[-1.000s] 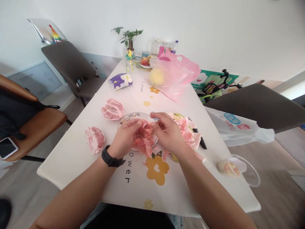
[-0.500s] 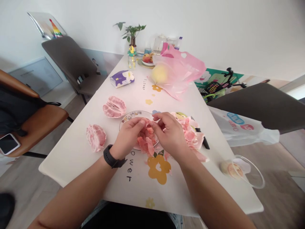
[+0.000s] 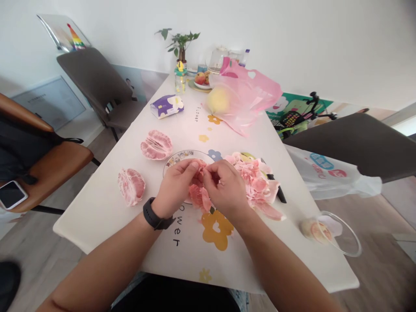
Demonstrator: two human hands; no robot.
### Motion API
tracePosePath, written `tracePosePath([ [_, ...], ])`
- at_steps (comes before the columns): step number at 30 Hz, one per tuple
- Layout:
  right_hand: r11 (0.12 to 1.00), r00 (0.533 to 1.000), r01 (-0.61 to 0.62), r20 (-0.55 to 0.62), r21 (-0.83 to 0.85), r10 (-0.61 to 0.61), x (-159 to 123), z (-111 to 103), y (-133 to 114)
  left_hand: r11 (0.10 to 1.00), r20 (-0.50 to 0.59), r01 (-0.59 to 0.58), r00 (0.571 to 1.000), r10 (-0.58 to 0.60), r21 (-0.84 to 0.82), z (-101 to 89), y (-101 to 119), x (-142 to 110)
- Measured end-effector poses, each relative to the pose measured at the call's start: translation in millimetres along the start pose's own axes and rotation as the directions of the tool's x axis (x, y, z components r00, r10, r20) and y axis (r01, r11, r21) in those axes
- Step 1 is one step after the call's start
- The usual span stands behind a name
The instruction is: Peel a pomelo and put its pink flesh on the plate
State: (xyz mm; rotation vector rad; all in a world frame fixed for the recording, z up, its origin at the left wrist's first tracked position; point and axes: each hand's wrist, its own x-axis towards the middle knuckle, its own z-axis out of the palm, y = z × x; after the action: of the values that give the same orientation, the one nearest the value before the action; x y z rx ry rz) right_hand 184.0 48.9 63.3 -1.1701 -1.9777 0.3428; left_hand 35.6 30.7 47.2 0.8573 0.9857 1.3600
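My left hand [image 3: 175, 185], with a black watch on the wrist, and my right hand [image 3: 224, 188] are both closed on one pink pomelo segment [image 3: 199, 195], pinching it from either side above a patterned plate [image 3: 180, 157]. Peeled pink flesh lies on the plate under my hands. A heap of pink pith and skin [image 3: 258, 184] sits just right of my right hand. Two peeled pomelo chunks rest on the table to the left, one nearer [image 3: 131, 186] and one farther [image 3: 156, 145].
A black knife handle [image 3: 279, 194] pokes out behind the peel heap. A clear bowl [image 3: 338, 236] overhangs the table's right edge. A pink bag with a whole pomelo [image 3: 227, 99], a tissue pack [image 3: 166, 106], a plant and a fruit dish stand farther back. Chairs flank the table.
Both hands have drawn closer together and slightly nearer me, lifting the segment off the plate's near rim. The camera view shifted a little.
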Motion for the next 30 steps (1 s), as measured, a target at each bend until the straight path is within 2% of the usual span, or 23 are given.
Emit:
tracePosePath([
  [5,0.986,0.986,0.163,0.020,0.015,-0.163,-9.4,6.0,-6.8,0.992,-0.079,0.002,0.997,-0.012,-0.126,0.1,6.8,3.5],
  [8,0.980,0.980,0.194,0.040,0.048,-0.196,-12.1,2.0,-11.3,0.978,-0.070,0.005,0.997,-0.020,-0.211,-0.5,12.0,4.7],
  [11,0.988,0.988,0.155,0.011,0.026,-0.155,-9.5,-12.7,-6.4,0.966,-0.020,-0.007,1.000,0.002,-0.258,-1.5,11.9,4.4],
  [15,0.986,0.996,0.083,0.024,-0.145,-0.081,-3.9,-43.8,24.7,0.969,0.012,-0.041,0.999,0.046,-0.244,-2.8,7.3,3.2],
  [18,0.950,0.993,0.038,0.120,-0.311,0.000,-4.6,-66.3,55.3,0.973,0.026,-0.051,0.998,0.058,-0.225,-2.8,5.1,2.0],
  [21,0.874,0.978,0.055,0.201,-0.483,0.049,-7.8,-82.3,75.2,0.981,0.015,-0.064,0.998,0.068,-0.181,-3.0,4.5,0.9],
  [23,0.808,0.967,0.019,0.215,-0.590,0.135,-8.6,-88.6,80.0,0.986,0.002,-0.069,0.998,0.071,-0.153,-3.5,4.5,0.4],
  [26,0.740,0.958,-0.102,0.135,-0.665,0.254,-6.7,-91.6,77.8,0.987,0.004,-0.071,0.997,0.072,-0.144,-4.2,4.8,-0.1],
  [28,0.766,0.973,-0.100,0.099,-0.635,0.209,-4.0,-89.4,72.7,0.986,0.018,-0.066,0.997,0.069,-0.154,-4.0,5.0,-0.3],
  [30,0.816,0.988,-0.040,0.101,-0.577,0.119,-0.8,-84.2,64.8,0.984,0.036,-0.053,0.998,0.060,-0.170,-2.9,5.3,-0.9],
])
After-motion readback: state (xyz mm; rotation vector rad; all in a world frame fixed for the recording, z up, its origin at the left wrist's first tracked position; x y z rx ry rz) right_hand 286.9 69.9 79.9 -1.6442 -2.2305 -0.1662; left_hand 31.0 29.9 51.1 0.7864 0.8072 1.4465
